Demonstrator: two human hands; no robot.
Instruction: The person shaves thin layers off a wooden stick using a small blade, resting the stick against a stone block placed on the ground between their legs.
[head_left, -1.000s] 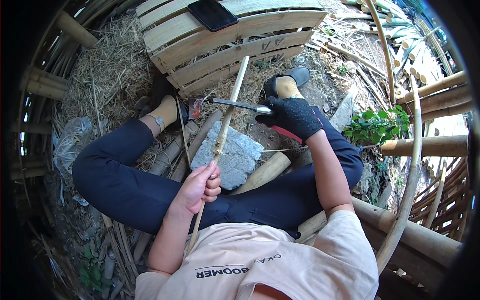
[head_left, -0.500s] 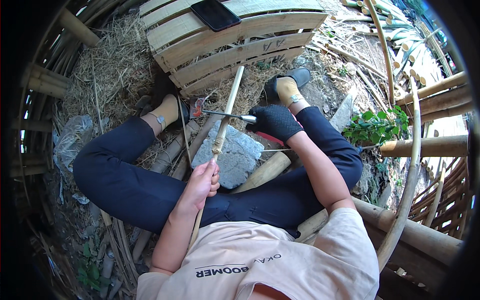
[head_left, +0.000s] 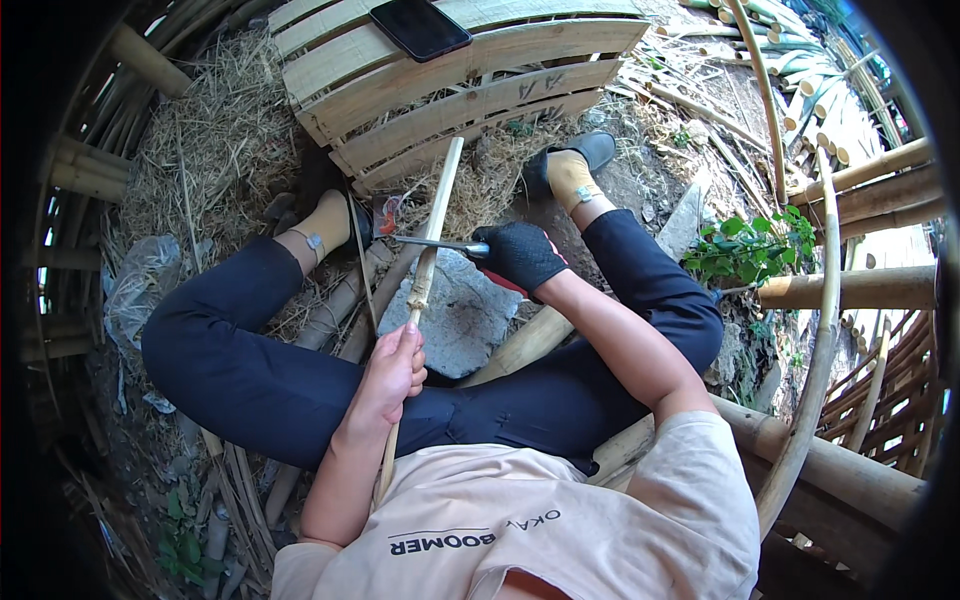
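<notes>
My bare left hand [head_left: 393, 370] is closed round a pale bamboo stick [head_left: 440, 195], which has a rough, frayed node just above the fist. Its lower end runs down against my shirt, and its upper end points away toward the crate. In a black glove, my right hand [head_left: 524, 256] grips a knife [head_left: 422, 241] whose thin blade lies across the stick above the node. Something red shows at the glove's edge; I cannot tell what it is. Below the stick, between my legs, lies a grey stone block [head_left: 462, 322].
A slatted wooden crate [head_left: 400, 100] stands ahead with a dark phone [head_left: 420, 28] on top. Bamboo poles [head_left: 850, 292] and a leafy plant [head_left: 752, 250] are at the right. Dry straw [head_left: 215, 130] and a clear plastic bag [head_left: 142, 285] lie left.
The gloved hand and knife have shifted left and slightly down. The stick has tilted a little more upright and moved left with my left hand. Both grips stay closed.
</notes>
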